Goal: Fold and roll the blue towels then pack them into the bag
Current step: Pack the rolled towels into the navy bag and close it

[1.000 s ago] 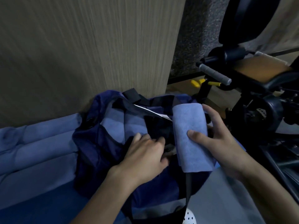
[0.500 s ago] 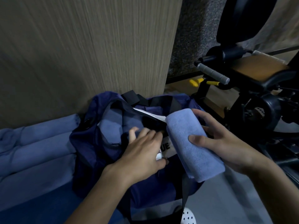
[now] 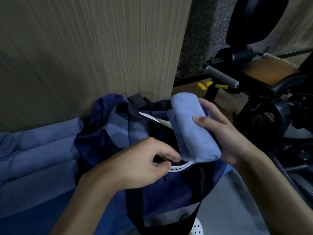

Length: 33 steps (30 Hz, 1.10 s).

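The right hand [image 3: 225, 133] is gripping the rolled blue towel [image 3: 191, 129] around its middle, holding it over the navy bag [image 3: 177, 187] at 2 o'clock of the mouth. The left hand [image 3: 135, 168] is pinching the near rim at 6 o'clock. The towel is looking light, soft and squashy, probably unrolling if loosened, so clamping across mid-roll is seeming safest.

rolled towel [image 3: 193, 131]: soft fuzzy cloth, matt
bag [image 3: 171, 189]: smooth woven fabric, faint sheen
bag strap [image 3: 134, 206]: black webbing, matt
wall panel [image 3: 101, 48]: wood grain, matt
machine handle [image 3: 221, 77]: grey textured grip
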Each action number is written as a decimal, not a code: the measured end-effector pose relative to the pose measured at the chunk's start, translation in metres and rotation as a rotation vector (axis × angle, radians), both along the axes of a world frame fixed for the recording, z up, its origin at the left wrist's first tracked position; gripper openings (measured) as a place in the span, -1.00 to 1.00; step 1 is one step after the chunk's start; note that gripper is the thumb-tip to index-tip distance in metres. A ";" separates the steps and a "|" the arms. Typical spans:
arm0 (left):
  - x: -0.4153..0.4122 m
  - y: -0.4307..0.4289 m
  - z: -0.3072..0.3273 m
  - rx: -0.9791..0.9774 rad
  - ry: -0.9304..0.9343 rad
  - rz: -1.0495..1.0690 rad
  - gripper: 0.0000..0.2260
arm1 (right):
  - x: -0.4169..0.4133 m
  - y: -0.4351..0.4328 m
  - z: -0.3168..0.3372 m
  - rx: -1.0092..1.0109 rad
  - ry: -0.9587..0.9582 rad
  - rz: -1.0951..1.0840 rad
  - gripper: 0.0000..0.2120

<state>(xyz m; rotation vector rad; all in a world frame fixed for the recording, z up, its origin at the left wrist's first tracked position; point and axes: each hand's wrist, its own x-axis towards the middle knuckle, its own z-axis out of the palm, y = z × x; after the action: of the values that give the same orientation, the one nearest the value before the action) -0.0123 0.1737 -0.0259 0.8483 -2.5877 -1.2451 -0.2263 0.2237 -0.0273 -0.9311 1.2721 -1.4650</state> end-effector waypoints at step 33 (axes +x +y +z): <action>-0.014 -0.058 -0.034 -0.853 -0.080 0.356 -0.28 | 0.008 -0.004 -0.021 0.382 0.234 0.427 -0.45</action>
<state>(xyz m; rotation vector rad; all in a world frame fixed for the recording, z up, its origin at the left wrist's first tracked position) -0.0268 0.1158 -0.0596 1.0690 -2.4777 0.0197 -0.2187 0.2195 -0.0486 -1.0515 1.3563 -0.7663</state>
